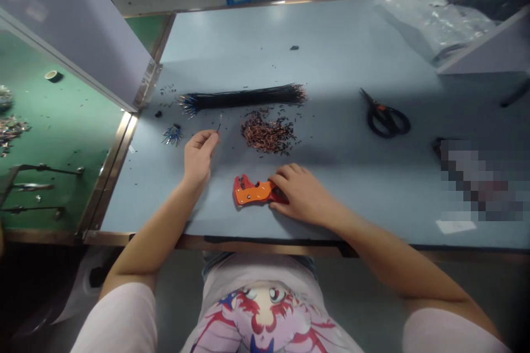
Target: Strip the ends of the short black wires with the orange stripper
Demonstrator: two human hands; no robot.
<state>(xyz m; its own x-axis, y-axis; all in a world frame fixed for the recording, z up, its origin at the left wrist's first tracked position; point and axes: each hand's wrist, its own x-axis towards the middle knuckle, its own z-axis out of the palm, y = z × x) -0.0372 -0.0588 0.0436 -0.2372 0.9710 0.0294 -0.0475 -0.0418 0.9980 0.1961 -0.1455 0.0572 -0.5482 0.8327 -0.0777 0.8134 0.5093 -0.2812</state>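
Observation:
My left hand pinches a thin wire between thumb and fingertips, its bare end pointing up and away. Closed around the dark handles of an orange and red wire stripper is my right hand; the tool lies on the bench, jaws to the left. Beyond both hands stretches a long bundle of black wires, with blue and metallic tips at the left and copper ends at the right. A heap of short copper and black offcuts lies between bundle and stripper. Several blue-tipped pieces sit left of my left hand.
Black-handled scissors lie at the right, near a blurred object. Clear plastic bags occupy the back right corner. White partition panels stand at both sides. A green table with a tape roll adjoins on the left.

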